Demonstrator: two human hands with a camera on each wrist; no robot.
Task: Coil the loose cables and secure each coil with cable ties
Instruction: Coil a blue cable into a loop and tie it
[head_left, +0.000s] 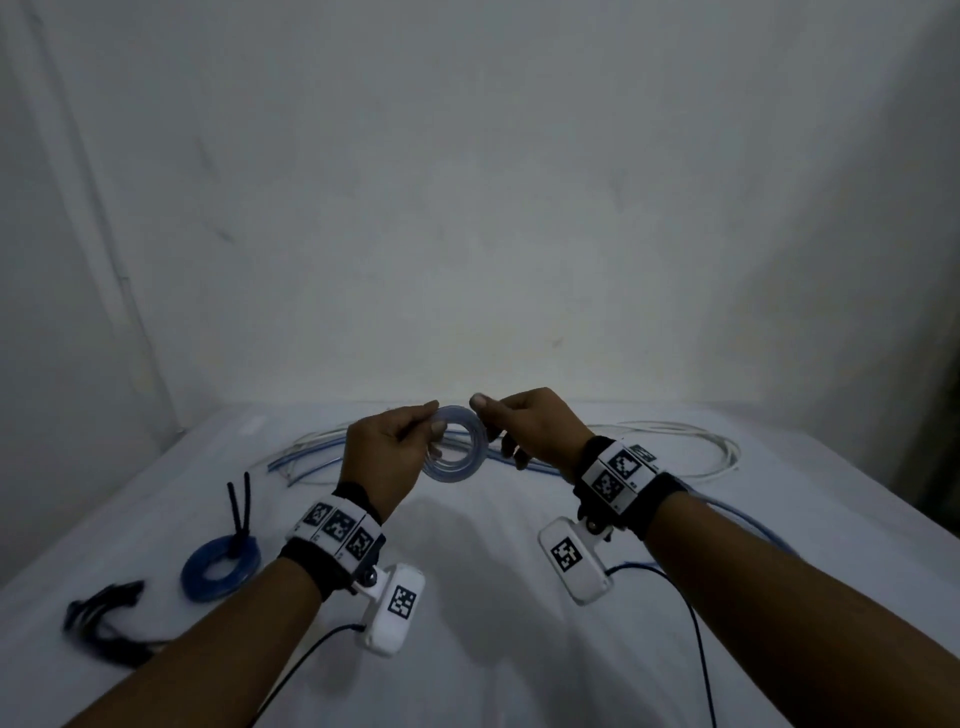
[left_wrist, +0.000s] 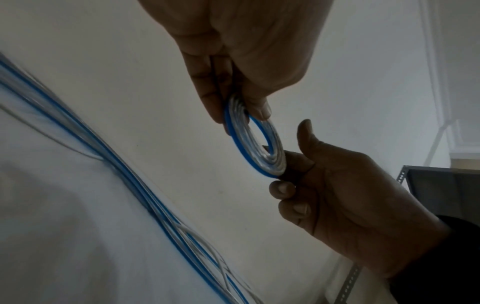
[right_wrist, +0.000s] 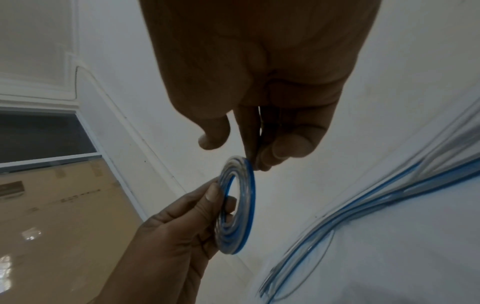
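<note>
The left hand (head_left: 387, 457) pinches one side of a small clear-and-blue coil (head_left: 457, 447), thumb through its middle. The right hand (head_left: 530, 431) pinches the opposite edge, thumb raised. The coil hangs between them above the desk (head_left: 493, 623). Just beyond lie loose cables (head_left: 675, 447). Left of the left hand sit a tied blue coil (head_left: 221, 569) and black ties (head_left: 106, 618).
</note>
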